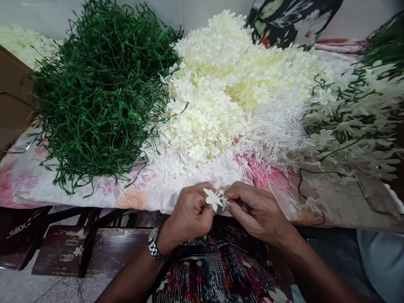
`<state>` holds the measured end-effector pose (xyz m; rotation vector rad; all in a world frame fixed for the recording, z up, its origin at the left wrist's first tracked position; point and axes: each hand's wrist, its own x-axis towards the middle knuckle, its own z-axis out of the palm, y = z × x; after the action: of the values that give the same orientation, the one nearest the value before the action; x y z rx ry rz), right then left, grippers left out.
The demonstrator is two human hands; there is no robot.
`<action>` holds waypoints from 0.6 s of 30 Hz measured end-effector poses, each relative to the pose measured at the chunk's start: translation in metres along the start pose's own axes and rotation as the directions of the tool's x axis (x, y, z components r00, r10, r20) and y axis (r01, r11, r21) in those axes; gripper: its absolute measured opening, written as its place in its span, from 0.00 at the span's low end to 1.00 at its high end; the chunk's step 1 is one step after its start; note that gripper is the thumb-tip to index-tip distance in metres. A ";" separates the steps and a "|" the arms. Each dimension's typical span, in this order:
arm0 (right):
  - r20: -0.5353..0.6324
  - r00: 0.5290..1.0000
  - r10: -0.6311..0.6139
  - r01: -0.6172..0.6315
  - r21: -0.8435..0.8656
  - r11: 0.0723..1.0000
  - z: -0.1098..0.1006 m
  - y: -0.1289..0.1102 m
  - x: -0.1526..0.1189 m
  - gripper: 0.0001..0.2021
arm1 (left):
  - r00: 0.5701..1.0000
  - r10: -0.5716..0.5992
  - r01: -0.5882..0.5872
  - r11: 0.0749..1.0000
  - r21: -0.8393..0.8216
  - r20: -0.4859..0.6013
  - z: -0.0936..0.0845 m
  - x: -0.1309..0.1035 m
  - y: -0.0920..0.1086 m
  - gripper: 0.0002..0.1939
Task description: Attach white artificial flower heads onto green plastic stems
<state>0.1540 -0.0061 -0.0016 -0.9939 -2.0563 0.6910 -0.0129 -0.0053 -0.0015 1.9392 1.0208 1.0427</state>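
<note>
Between my two hands, just over the table's front edge, is a white artificial flower (213, 199) with its petals spread. My left hand (193, 210), with a metal watch on the wrist, is closed around the flower's base; the part inside the fist is hidden. Thumb and fingertips of my right hand (257, 210) pinch small white pieces (224, 200) right beside the petals. Beyond the hands lie a heap of cream-white blossoms (208, 113) and a pile of thin white stamens (274, 130).
A large heap of green plastic stems (101, 92) covers the left of the flowered tablecloth (132, 198). Assembled white flowers on green stems (356, 122) stand at the right. A dark floral cloth (293, 21) is at the back, and a wooden bench (116, 248) below left.
</note>
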 end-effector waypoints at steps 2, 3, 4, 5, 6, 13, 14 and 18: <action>-0.052 0.998 0.020 -0.018 0.032 0.999 -0.002 -0.002 0.000 0.05 | 0.990 -0.143 0.140 0.983 -0.115 -0.017 -0.002 0.000 0.002 0.09; -0.085 0.996 0.027 -0.023 0.038 0.999 -0.004 -0.003 -0.001 0.04 | 0.973 -0.228 0.219 0.958 -0.186 -0.025 -0.002 0.000 0.002 0.08; -0.117 0.993 0.026 -0.022 0.032 0.999 -0.005 -0.005 -0.001 0.04 | 0.951 -0.307 0.290 0.922 -0.256 -0.027 -0.003 -0.001 0.002 0.07; -0.142 0.990 0.014 -0.012 0.016 1.000 -0.007 -0.006 -0.001 0.05 | 0.928 -0.373 0.348 0.883 -0.315 -0.021 -0.003 -0.002 0.002 0.06; -0.158 0.987 -0.008 0.007 -0.003 1.000 -0.009 -0.009 -0.001 0.06 | 0.906 -0.423 0.392 0.847 -0.358 -0.010 -0.003 -0.004 0.001 0.06; -0.122 0.985 -0.118 0.109 -0.077 0.991 -0.007 -0.016 0.003 0.07 | 0.874 -0.486 0.444 0.815 -0.373 -0.022 -0.001 -0.009 -0.003 0.11; -0.114 0.986 -0.121 0.112 -0.080 0.990 -0.005 -0.016 0.004 0.06 | 0.880 -0.474 0.435 0.826 -0.359 -0.024 -0.001 -0.009 -0.003 0.11; -0.099 0.983 -0.156 0.146 -0.096 0.985 -0.002 -0.012 0.005 0.06 | 0.931 -0.364 0.333 0.879 -0.340 -0.029 -0.002 -0.005 0.000 0.08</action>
<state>0.1485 -0.0081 0.0102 -0.8926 -2.0584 0.4627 -0.0165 -0.0088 -0.0023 1.3838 1.1161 1.0247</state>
